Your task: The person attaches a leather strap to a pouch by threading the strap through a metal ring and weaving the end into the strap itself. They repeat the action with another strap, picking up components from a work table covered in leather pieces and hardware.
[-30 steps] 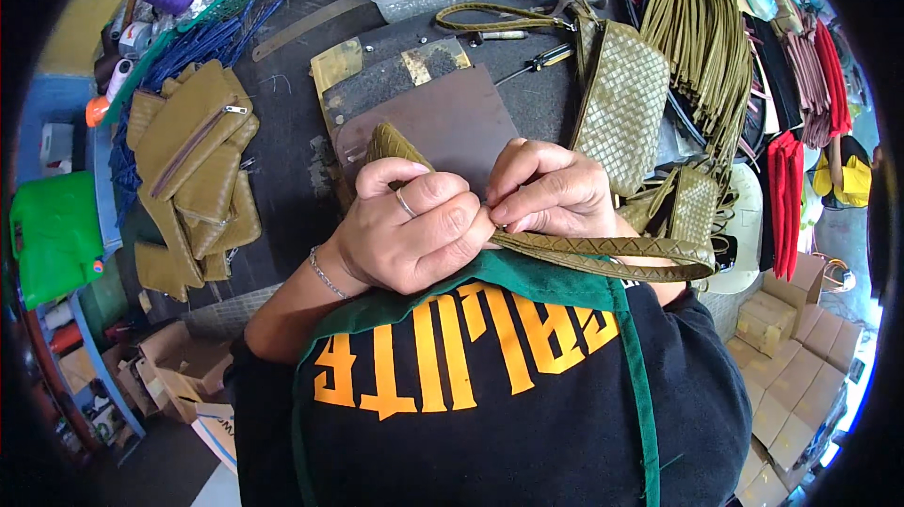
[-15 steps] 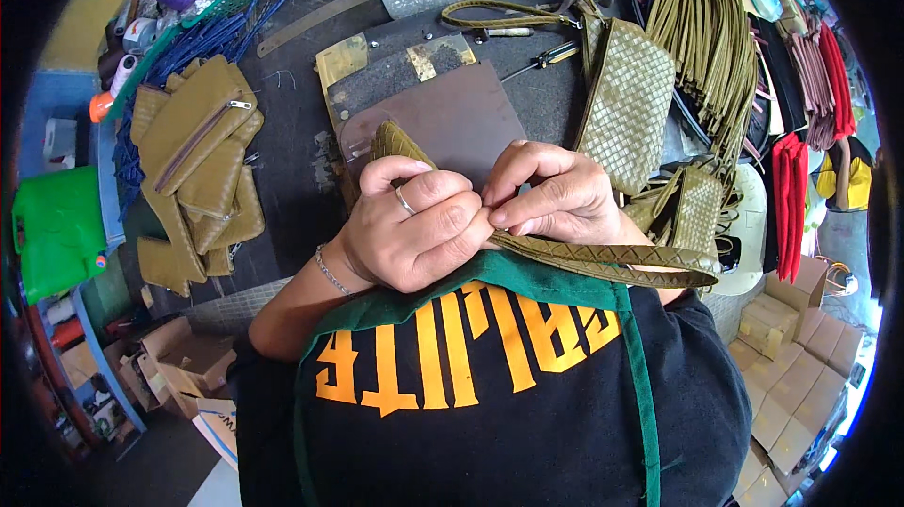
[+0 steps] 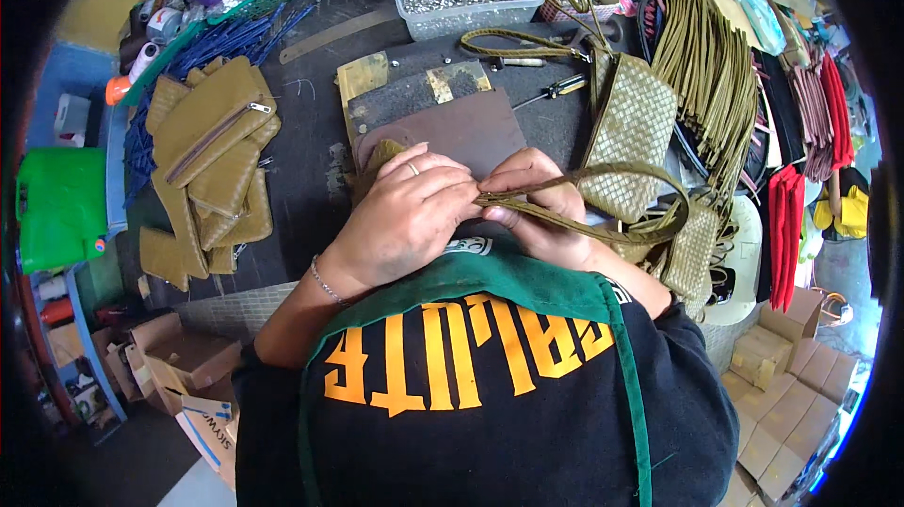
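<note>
In front of my chest, my left hand [image 3: 411, 215] is closed over an olive woven pouch [image 3: 377, 157]. Most of the pouch is hidden under that hand; only an edge shows beyond the knuckles. My right hand [image 3: 546, 217] pinches an olive wrist strap [image 3: 673, 182] close to the left fingertips. The strap's loop arches out to the right, over my right wrist. Where strap and pouch meet, the fingers cover the spot. Just beyond both hands lies a flat brown board [image 3: 461, 126].
Olive zipped pouches [image 3: 221, 121] are piled at left. On the right lie a finished woven pouch [image 3: 629, 126] and a bundle of straps [image 3: 706, 64]. A screwdriver [image 3: 568, 85] rests near a clear tub [image 3: 466, 22] of metal fittings. A metal ruler [image 3: 339, 33] lies farther back.
My left hand has turned from a fist-like grip to lie flatter over the pouch. The strap's loop has swung upward, and my right hand has shifted slightly. The whole view has tilted a little.
</note>
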